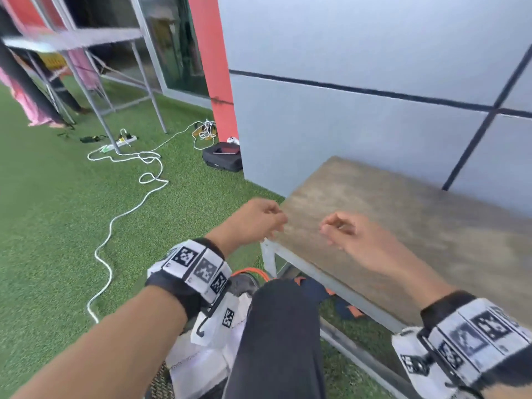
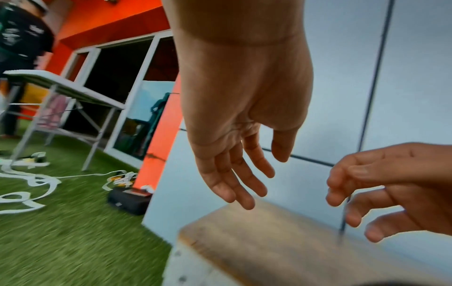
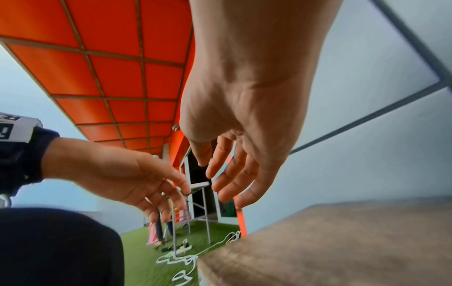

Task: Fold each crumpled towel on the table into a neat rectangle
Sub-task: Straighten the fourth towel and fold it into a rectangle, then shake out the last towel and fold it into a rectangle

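No towel shows in any view. The wooden table top [image 1: 403,223] on a grey metal frame is bare where I can see it. My left hand [image 1: 259,218] hovers over the table's near left corner, fingers relaxed and holding nothing. My right hand [image 1: 345,228] hangs over the table a short way to the right, fingers loosely bent and empty. In the left wrist view the left hand [image 2: 239,170] points down at the table corner [image 2: 220,232], with the right hand [image 2: 381,191] beside it. In the right wrist view the right hand [image 3: 232,170] is above the table [image 3: 342,241].
A grey panelled wall [image 1: 374,96] stands right behind the table. Green artificial turf [image 1: 57,211] covers the floor, crossed by a white cable [image 1: 126,214]. A black case [image 1: 223,156] lies by the orange pillar [image 1: 213,67]. A folding table [image 1: 72,41] stands at far left. My dark-trousered knee [image 1: 282,326] is in front.
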Demonstrator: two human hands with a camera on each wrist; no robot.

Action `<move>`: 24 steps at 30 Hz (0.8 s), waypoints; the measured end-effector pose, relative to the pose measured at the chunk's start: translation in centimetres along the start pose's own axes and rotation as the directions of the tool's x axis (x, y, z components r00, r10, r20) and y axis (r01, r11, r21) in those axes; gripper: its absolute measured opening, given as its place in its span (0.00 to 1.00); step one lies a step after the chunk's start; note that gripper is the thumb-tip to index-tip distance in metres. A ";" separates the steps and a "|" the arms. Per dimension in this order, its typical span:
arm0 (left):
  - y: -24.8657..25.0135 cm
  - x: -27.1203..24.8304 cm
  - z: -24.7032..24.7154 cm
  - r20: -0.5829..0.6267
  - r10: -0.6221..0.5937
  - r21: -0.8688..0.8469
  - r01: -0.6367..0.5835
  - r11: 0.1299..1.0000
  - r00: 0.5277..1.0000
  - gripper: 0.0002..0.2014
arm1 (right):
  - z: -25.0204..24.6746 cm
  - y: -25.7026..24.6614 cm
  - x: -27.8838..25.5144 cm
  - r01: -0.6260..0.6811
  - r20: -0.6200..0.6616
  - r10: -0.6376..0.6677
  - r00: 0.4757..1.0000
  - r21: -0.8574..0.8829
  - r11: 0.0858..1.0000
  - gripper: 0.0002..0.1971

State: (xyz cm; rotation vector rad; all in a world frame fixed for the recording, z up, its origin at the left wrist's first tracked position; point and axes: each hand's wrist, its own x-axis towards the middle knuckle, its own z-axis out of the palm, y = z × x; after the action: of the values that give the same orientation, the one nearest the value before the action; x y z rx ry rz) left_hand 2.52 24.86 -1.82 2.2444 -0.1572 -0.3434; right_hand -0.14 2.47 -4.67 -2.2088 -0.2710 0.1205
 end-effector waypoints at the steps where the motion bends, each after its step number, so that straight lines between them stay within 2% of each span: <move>1: 2.1 0.2 0.7 0.013 0.038 0.009 -0.038 0.999 0.999 0.10 | -1.5 0.2 -1.2 -0.007 -0.029 0.007 1.000 -0.005 1.000 0.05; 5: 10.0 0.8 4.7 0.111 0.156 0.027 -0.160 0.987 0.982 0.10 | -7.3 1.8 -6.7 -0.037 -0.204 0.030 0.978 -0.029 0.999 0.04; 8: 15.0 1.1 9.4 0.211 0.248 0.044 -0.263 0.964 0.945 0.12 | -11.0 4.4 -11.5 -0.099 -0.314 0.103 0.944 0.028 0.995 0.05; 13: 20.7 1.7 20.4 0.389 0.326 0.097 -0.390 0.916 0.861 0.13 | -15.5 11.1 -20.0 -0.263 -0.465 0.281 0.840 0.104 0.959 0.05; 17: 23.5 1.5 29.9 0.518 0.349 0.139 -0.480 0.866 0.781 0.13 | -18.0 15.4 -26.3 -0.401 -0.514 0.392 0.763 0.098 0.911 0.05; 19: 24.5 1.1 34.3 0.570 0.343 0.124 -0.490 0.863 0.747 0.13 | -18.9 17.5 -28.9 -0.464 -0.543 0.448 0.710 0.117 0.878 0.04; 21: 25.3 0.7 38.7 0.613 0.356 0.114 -0.524 0.844 0.706 0.12 | -19.5 19.2 -31.2 -0.525 -0.584 0.507 0.634 0.156 0.837 0.03; 24: 26.4 0.6 44.9 0.636 0.405 0.151 -0.621 0.769 0.657 0.13 | -20.4 21.0 -33.2 -0.609 -0.652 0.558 0.513 0.182 0.772 0.05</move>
State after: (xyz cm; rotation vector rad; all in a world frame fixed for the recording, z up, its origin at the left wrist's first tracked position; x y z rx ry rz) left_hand -10.23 -25.07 -9.05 2.2397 -1.2723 -0.7072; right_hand -25.47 -33.52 -9.30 -2.1576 0.9255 -0.3463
